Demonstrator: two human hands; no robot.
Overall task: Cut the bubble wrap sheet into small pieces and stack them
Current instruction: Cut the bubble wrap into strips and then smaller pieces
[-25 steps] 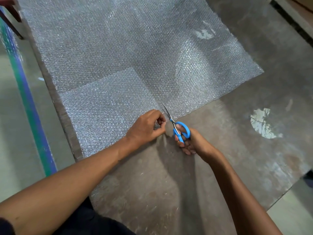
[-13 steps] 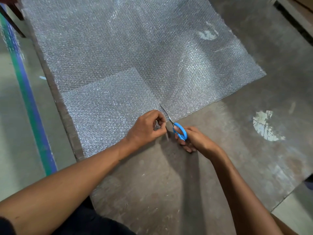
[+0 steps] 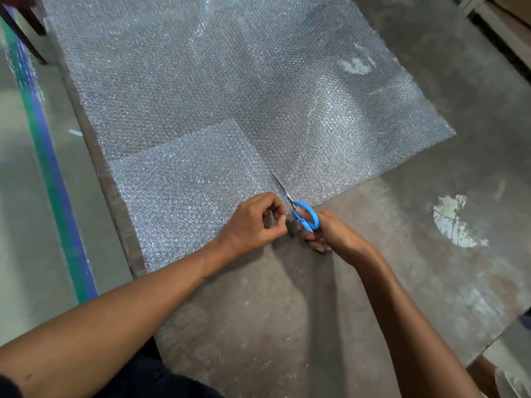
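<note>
A worn grey bench [image 3: 373, 282] fills most of the frame, with pale floor and a green and blue stripe [image 3: 54, 179] down the left. A bubble wrap sheet [image 3: 230, 90] covers the bench's upper half, its top edge cut off by the frame. At centre, the left hand [image 3: 253, 222] pinches the sheet's near edge with curled fingers. The right hand [image 3: 330, 234] grips blue-handled scissors [image 3: 301, 211], blades nearly closed in the wrap; their tips are hard to make out.

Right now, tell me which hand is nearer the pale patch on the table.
Right. The right hand, holding the scissors, is closer to the pale patch; the left hand sits beyond it, pinching the bubble wrap.
</note>
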